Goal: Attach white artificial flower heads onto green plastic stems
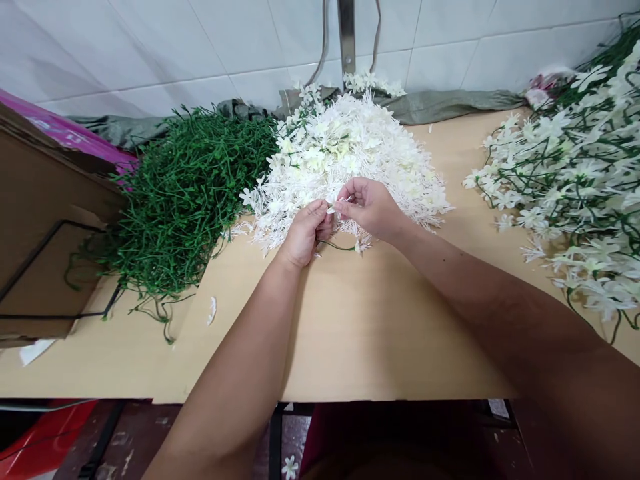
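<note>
My left hand is closed in a pinch on a green plastic stem. The stem curves out below the fingers to the right and carries a small white artificial flower at its end. Opposite it, my right hand pinches a white flower piece, which meets the left fingertips. The stem's upper tip is hidden by the fingers. Just behind both hands rises a heap of loose white petals. A pile of bare green stems lies to the left of it.
Stemmed white flowers are heaped at the right. A cardboard box and black wire frame stand at the left. One loose petal lies on the cardboard table top. A tiled wall closes the back.
</note>
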### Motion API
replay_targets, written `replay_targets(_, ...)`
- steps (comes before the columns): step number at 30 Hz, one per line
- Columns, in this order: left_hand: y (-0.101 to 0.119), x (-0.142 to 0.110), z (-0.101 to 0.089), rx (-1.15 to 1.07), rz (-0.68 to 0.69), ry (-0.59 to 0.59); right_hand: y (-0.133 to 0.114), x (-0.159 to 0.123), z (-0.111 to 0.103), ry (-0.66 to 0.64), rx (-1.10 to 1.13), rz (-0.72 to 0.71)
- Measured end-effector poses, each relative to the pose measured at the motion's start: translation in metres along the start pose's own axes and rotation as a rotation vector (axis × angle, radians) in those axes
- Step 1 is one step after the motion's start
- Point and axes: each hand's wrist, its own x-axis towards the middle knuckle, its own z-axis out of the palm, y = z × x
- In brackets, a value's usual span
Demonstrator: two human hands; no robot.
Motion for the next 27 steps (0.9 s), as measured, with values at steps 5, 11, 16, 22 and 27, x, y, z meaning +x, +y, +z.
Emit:
replay_targets(5, -0.0017, 0.0015, -0.0005, 0.012, -0.004, 0.009, 0.0014, 0.0011, -0.0051, -0.003, -0.007, -0.063)
replay_targets(11, -0.0016, 0.0006, 0.001, 0.029, -0.009, 0.045, -0.0013, 0.0, -0.0091, -0.001, -0.188, -0.158)
replay_targets(16, -0.0021, 0.0005, 0.0002, 0.013, 0.004, 0.022, -0.0038, -0.0012, -0.01, -0.017, -0.202, -0.167)
replay_targets(22, 0.0018, 0.0002, 0.0042, -0.017, -0.048, 0.04, -0.0034, -0.0026, -0.0081, -0.069, 0.041, 0.01)
replay_targets(27, 0.0044, -0.0008, 0.0066, -0.023, -0.042, 0.02, -0.0018, -0.0033, -0.0079, -0.07, 0.261, 0.162)
